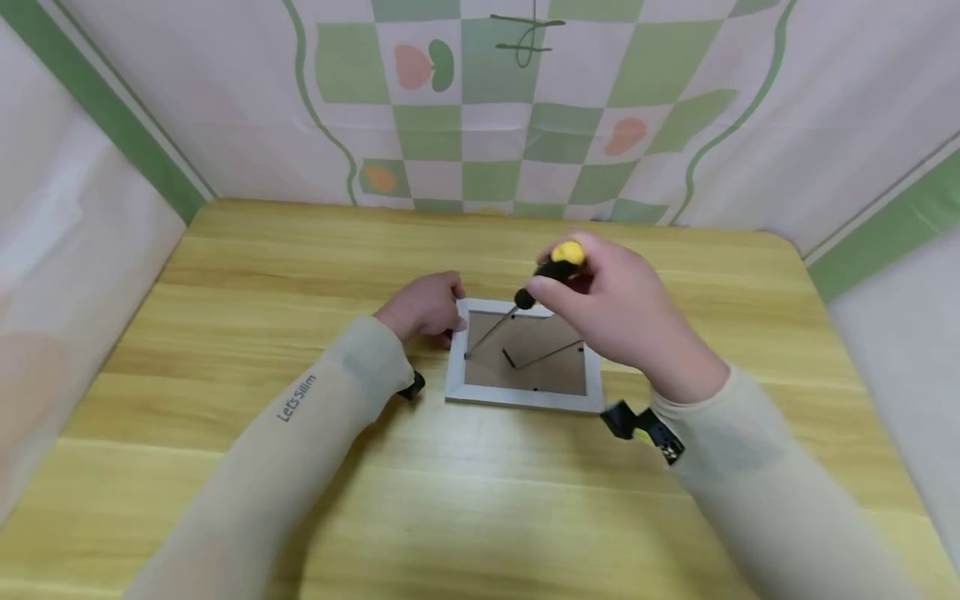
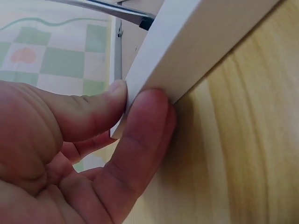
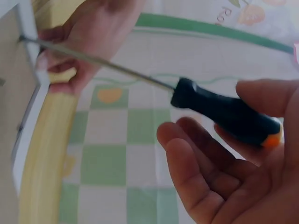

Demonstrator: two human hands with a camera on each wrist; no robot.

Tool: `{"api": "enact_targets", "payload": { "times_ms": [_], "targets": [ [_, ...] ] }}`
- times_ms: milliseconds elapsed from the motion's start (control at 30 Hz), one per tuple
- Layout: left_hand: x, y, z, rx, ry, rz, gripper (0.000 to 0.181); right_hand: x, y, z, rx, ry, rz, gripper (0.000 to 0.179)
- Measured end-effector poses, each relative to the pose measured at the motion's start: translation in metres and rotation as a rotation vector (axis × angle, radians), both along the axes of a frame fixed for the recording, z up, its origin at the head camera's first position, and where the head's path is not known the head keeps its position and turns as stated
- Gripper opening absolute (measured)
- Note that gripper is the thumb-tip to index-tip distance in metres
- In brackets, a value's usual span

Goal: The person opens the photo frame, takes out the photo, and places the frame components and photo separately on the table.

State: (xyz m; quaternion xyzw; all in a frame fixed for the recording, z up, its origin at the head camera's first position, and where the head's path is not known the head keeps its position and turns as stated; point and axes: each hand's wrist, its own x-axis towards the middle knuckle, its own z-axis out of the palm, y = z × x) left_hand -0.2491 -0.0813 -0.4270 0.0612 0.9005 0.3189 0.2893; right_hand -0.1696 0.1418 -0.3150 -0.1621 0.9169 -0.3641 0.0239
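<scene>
A white picture frame point(image 1: 525, 402) lies on the table with its back up, showing a brown backing board point(image 1: 487, 377) and small black tabs along the inner edges. My left hand point(image 1: 426, 307) pinches the frame's left side; in the left wrist view the thumb is on the upper edge and fingers press the outer side. The right hand point(image 1: 622, 304) holds a screwdriver point(image 3: 224, 112) with a black and yellow handle. Its slanting shaft reaches across the board, and its tip point(image 2: 146, 22) meets the black tab point(image 1: 467, 357) at the left inner edge.
The frame's thin dark stand piece point(image 1: 510, 358) lies over the backing. Beneath everything is a wood-grain table point(image 1: 480, 500). Behind it hangs a green and white checked cloth point(image 1: 491, 125), with pale cloth at both sides. Dark devices point(image 1: 645, 429) sit at the wrists.
</scene>
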Motion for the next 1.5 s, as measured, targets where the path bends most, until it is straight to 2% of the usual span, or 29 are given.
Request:
{"api": "enact_targets", "payload": {
  "times_ms": [200,367,500,667,733,833,933,1000,1067,1200,1267,1367,1433,1500],
  "targets": [
    [0.005,-0.002,-0.004,0.033,0.009,0.015,0.038,0.012,0.043,-0.01,0.091,-0.081,-0.023,0.029],
    [0.01,-0.006,-0.009,0.03,0.044,0.037,0.04,0.019,0.073,-0.029,0.175,-0.105,-0.028,0.029],
    [0.018,-0.008,-0.012,0.022,0.094,0.056,0.047,0.024,0.096,-0.048,0.12,-0.116,-0.074,0.028],
    [0.026,-0.008,-0.014,-0.025,0.218,0.034,0.054,0.034,0.134,-0.062,0.048,-0.115,-0.223,0.032],
    [0.029,-0.009,-0.014,-0.046,0.28,0.002,0.051,0.036,0.151,-0.066,0.009,-0.121,-0.28,0.034],
    [0.035,-0.016,-0.012,-0.059,0.378,-0.088,0.045,0.036,0.179,-0.071,-0.009,-0.132,-0.36,0.037],
    [0.041,-0.025,-0.007,-0.05,0.445,-0.2,0.044,0.034,0.205,-0.075,0.039,-0.141,-0.435,0.045],
    [0.045,-0.031,-0.005,-0.039,0.443,-0.258,0.051,0.033,0.22,-0.078,0.084,-0.162,-0.469,0.053],
    [0.049,-0.035,-0.005,-0.03,0.409,-0.306,0.062,0.032,0.232,-0.082,0.106,-0.188,-0.485,0.06],
    [0.055,-0.038,-0.007,-0.029,0.333,-0.38,0.079,0.03,0.249,-0.094,0.04,-0.249,-0.462,0.057],
    [0.057,-0.038,-0.008,-0.047,0.336,-0.411,0.081,0.029,0.253,-0.099,0.059,-0.27,-0.434,0.054],
    [0.059,-0.037,-0.01,-0.093,0.368,-0.441,0.082,0.028,0.255,-0.106,0.169,-0.267,-0.362,0.052],
    [0.06,-0.036,-0.011,-0.121,0.391,-0.454,0.081,0.029,0.253,-0.109,0.304,-0.239,-0.314,0.053],
    [0.06,-0.035,-0.011,-0.141,0.398,-0.462,0.081,0.03,0.25,-0.112,0.377,-0.221,-0.272,0.051]
  ]
}}
